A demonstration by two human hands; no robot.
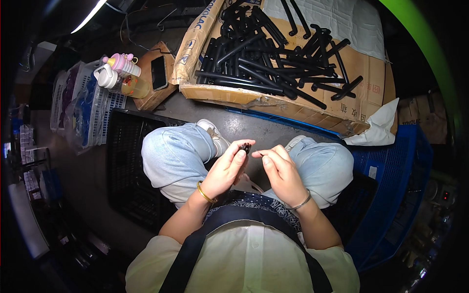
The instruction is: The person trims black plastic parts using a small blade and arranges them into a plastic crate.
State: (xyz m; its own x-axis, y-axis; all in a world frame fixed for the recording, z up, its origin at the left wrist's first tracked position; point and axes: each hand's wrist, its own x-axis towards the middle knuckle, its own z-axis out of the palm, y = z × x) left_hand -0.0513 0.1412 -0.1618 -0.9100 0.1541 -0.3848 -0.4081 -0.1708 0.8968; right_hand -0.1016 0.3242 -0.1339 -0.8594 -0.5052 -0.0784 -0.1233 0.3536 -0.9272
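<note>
My left hand, with a gold bangle at its wrist, is closed around a small black part whose end shows between thumb and fingers. It resembles the end of one of the black tubes, but most of it is hidden by the hand. Just to its right is my right hand, wearing a silver bangle, its fingers curled in a pinch. Something thin and dark seems to show at those fingertips, too small to name. Both hands are held over my lap, a small gap between them.
Ahead, a cardboard box holds many black tubes. Left of it a phone lies on a wooden stool, beside bottles. Black crates and blue crates flank me.
</note>
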